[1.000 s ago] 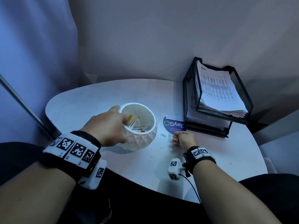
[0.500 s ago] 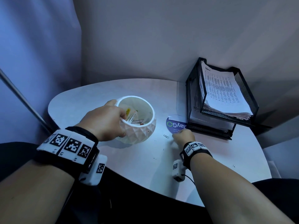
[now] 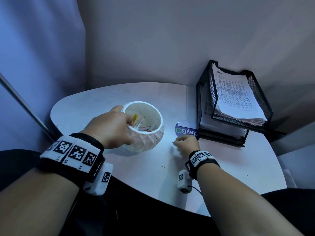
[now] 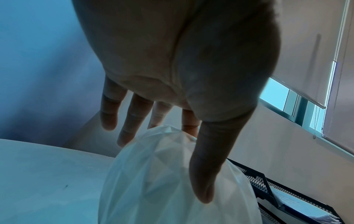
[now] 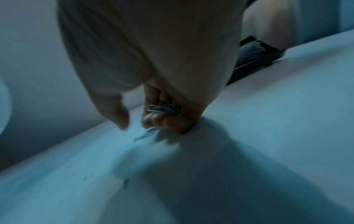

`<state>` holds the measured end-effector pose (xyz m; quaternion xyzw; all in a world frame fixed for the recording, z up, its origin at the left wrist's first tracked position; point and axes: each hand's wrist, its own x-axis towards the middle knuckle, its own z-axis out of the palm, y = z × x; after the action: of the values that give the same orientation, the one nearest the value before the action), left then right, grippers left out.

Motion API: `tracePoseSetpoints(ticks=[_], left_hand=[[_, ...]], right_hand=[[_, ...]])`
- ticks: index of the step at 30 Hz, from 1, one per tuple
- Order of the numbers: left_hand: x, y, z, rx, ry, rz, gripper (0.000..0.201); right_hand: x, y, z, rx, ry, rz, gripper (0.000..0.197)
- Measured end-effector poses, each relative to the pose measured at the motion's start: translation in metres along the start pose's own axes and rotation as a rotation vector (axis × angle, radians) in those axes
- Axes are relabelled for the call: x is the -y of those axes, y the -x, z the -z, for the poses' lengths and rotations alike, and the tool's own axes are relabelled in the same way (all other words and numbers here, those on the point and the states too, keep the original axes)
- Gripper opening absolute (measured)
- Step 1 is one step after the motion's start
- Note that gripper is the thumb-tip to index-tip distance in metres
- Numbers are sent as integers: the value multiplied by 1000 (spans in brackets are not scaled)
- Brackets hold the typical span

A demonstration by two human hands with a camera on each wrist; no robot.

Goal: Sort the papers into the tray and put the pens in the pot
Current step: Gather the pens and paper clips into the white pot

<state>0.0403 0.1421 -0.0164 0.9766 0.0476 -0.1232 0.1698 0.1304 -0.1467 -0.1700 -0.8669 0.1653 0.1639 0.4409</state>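
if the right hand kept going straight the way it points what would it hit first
Probably the blue round sticker just ahead of the right hand, then the black mesh tray behind it. Depth is unclear; the hand already holds paper clips.

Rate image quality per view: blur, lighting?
Head view: sharp but dim and blue-tinted, wide-angle bending; left hand grips the pot. Left wrist view: fairly sharp, palm shadowed against window light. Right wrist view: heavy motion blur; paper clips in the right hand just readable.

Readable text: one upside-down logo only

I read "layG" plus a green ring on the blue round sticker (image 3: pixel 186 132), just in front of the mesh tray (image 3: pixel 202 106); the print on the papers (image 3: pixel 237 97) in the tray and on the pens' labels (image 3: pixel 139 124) is too small.
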Motion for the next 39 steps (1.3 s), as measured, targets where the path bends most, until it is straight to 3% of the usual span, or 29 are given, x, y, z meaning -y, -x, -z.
tracePoseSetpoints(ticks=[4, 7, 11, 18, 35, 37, 39], left_hand=[[0, -1, -2, 8, -10, -6, 36], [-1, -1, -3, 15, -27, -3, 37], [-4, 0, -6, 19, -41, -14, 38], [-10, 4, -10, 29, -46, -49, 38], [-18, 5, -21, 61, -63, -82, 36], [-19, 5, -22, 69, -74, -89, 37], [-21, 6, -23, 78, -89, -100, 38]], right_hand=[[2, 3, -4, -49, 279, 94, 7], [8, 6, -4, -21, 410, 98, 17], [10, 17, -3, 40, 538, 87, 15], [-10, 38, 7, 70, 493, 164, 14], [-17, 55, 6, 160, 698, 228, 10], [-18, 52, 12, 136, 642, 150, 11], [-10, 54, 24, 102, 409, 74, 24]])
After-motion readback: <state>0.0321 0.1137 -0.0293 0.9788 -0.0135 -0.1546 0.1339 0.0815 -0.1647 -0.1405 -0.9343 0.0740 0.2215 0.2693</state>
